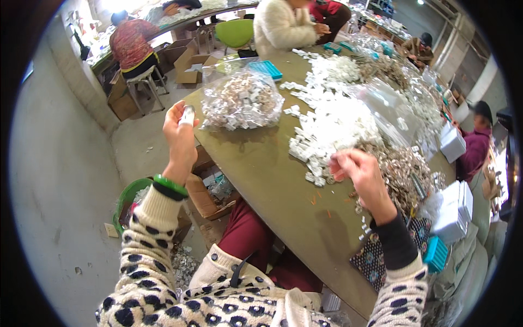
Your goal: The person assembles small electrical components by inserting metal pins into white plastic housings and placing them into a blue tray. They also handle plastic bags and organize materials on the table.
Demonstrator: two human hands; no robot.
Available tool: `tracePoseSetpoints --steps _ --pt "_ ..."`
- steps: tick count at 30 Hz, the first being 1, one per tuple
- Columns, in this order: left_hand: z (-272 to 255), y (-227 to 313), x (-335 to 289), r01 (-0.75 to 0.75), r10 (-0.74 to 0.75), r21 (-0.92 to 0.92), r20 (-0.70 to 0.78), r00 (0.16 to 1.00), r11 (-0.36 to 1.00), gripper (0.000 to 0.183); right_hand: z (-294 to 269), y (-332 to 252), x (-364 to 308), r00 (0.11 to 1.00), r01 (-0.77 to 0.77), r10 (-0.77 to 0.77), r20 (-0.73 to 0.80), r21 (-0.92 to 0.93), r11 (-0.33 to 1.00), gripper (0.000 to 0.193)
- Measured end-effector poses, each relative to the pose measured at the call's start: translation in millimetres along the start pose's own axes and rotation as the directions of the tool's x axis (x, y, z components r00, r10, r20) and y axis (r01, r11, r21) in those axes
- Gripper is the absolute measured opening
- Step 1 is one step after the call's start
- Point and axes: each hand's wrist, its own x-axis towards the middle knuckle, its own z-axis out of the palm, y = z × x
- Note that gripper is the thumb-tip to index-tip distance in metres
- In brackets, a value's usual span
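My left hand (181, 136) is raised off the table's left edge, its fingers bent in against the thumb. Something white with a greyish tip shows at that thumb; whether it is a small part or a wrapping, I cannot tell. Over the table, my right hand (360, 173) has thumb and fingers drawn together, slightly blurred, and anything between them is hidden. It hovers by the lower edge of a heap of small white plastic pieces (338, 122). Beside it spreads a pile of small shiny metal-coloured parts (400, 174).
A clear plastic bag (242, 101) full of small parts sits on the green table (261, 180), near a turquoise tray (266, 70). Pale grey boxes (452, 210) stand at right. A green basin (131, 199) and cardboard boxes (204, 196) are below left. Several people sit around.
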Motion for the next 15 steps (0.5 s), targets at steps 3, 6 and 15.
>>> tracePoseSetpoints --steps 3,6,15 --pt "-1.4 -21.7 51.9 0.18 -0.181 0.124 0.001 0.983 0.976 0.035 26.6 9.0 100.4 0.997 -0.075 0.077 -0.027 0.075 0.994 0.033" --pt "10.3 -31.9 83.5 0.46 -0.471 0.116 0.105 0.876 0.88 0.033 61.3 20.7 180.7 0.974 -0.143 0.168 -0.153 0.16 0.977 0.035" --pt "28.0 -57.7 138.3 0.8 -0.765 -0.009 0.285 0.578 0.6 0.024 98.1 26.2 282.5 0.89 -0.455 0.402 0.216 0.469 0.757 0.029"
